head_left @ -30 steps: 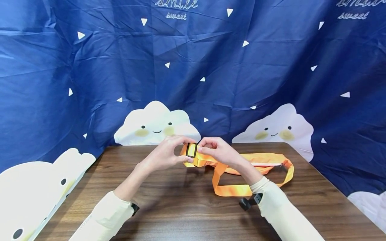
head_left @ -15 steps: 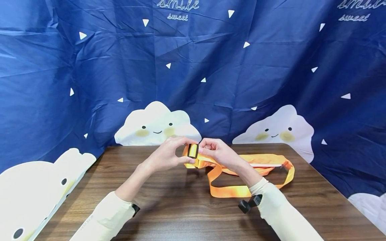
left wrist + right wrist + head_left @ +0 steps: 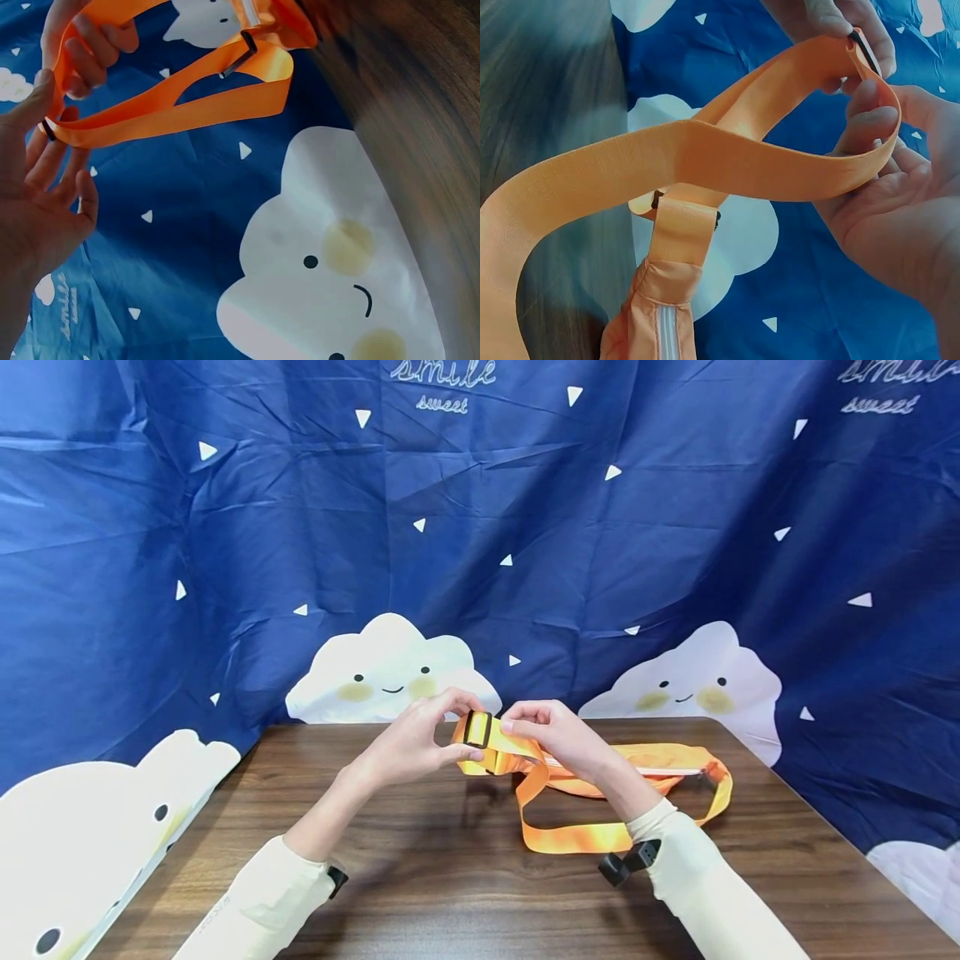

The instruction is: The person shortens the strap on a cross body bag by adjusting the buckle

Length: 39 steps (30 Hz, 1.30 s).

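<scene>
1. Two bare hands work close together. The left hand (image 3: 416, 739) is narrowed, its thumb and fingers pinching one black rectangular slider buckle (image 3: 487, 731) at its edges.
2. The right hand (image 3: 558, 739) is narrowed too, thumb and finger pinching one flat orange webbing strap (image 3: 573, 839) just beside the buckle. The strap passes through the buckle, which is held up off the tabletop (image 3: 420, 877).
3. From the right hand the strap curves down, and one loop of it lies on the dark brown wood-grain tabletop.
4. Beyond that hand, toward the right, rests one orange fabric pouch (image 3: 652, 756) with one white zip (image 3: 671, 771). A second black fitting (image 3: 238, 61) shows on the strap near one pouch end.
5. Two cream sleeves (image 3: 720, 893) cover the forearms, with one black device (image 3: 630, 862) at each wrist.
6. Behind hangs one blue curtain (image 3: 480, 468); two smiling white clouds (image 3: 393, 652) show along the tabletop's far edge.
</scene>
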### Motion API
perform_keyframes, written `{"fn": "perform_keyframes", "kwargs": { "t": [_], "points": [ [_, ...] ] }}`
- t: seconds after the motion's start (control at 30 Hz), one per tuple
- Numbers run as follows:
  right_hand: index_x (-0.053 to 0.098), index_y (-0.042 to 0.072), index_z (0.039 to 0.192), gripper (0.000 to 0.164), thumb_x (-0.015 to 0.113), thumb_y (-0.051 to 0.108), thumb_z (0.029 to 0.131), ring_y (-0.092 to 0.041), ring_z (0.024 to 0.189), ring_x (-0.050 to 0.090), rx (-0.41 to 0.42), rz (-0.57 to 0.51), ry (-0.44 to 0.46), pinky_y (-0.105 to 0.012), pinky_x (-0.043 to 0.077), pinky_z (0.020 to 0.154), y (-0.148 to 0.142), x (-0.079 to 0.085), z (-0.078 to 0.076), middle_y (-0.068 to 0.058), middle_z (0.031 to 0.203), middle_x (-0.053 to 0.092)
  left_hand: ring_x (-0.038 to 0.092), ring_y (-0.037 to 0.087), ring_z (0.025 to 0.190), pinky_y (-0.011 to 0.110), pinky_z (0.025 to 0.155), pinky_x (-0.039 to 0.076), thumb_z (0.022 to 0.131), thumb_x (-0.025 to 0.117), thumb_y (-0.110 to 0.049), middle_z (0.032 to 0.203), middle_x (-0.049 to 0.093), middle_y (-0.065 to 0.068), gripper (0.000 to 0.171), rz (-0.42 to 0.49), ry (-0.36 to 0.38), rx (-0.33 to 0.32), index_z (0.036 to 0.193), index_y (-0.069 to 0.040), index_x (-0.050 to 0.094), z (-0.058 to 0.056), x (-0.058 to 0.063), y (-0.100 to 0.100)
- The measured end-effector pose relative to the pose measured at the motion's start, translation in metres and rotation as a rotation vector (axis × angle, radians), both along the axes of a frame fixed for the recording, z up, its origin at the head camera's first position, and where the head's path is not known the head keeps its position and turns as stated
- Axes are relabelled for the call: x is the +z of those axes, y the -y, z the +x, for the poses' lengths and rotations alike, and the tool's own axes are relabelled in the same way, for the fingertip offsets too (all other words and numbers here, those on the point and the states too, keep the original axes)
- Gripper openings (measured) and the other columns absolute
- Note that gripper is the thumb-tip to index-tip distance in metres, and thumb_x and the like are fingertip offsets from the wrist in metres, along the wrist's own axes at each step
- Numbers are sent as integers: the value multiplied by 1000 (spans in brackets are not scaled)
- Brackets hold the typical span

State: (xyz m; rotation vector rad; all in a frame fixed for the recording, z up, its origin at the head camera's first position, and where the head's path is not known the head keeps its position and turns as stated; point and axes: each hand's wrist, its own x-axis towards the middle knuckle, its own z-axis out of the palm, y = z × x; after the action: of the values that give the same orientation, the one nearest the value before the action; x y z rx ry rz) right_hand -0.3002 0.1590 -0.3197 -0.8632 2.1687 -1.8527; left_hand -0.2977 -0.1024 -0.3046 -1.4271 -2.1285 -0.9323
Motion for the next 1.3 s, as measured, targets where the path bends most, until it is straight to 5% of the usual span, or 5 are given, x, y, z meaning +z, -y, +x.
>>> {"fn": "perform_keyframes", "kwargs": {
  "t": [0.4,0.77,1.3],
  "points": [
    [72,0,103,24,72,23,97,-24,67,60,0,-26,-24,-33,53,61,-2,0,2,-14,80,65,61,7,102,33,93,48,80,91,-21,110,63,-11,53,-8,55,32,122,-14,60,0,-3,-2],
    [71,1,100,19,71,20,98,-31,61,54,-17,13,-96,-31,50,56,3,1,5,-12,73,60,61,10,102,39,94,49,81,90,-19,110,64,-9,49,-17,63,-2,120,-10,62,-4,-6,-3],
    [68,-8,100,18,69,11,98,-27,49,48,-21,-4,-94,-30,46,48,8,1,10,-15,68,58,62,6,104,43,86,49,78,92,-21,110,64,-15,51,6,103,27,120,-20,62,-1,-6,-3]
  ]
}}
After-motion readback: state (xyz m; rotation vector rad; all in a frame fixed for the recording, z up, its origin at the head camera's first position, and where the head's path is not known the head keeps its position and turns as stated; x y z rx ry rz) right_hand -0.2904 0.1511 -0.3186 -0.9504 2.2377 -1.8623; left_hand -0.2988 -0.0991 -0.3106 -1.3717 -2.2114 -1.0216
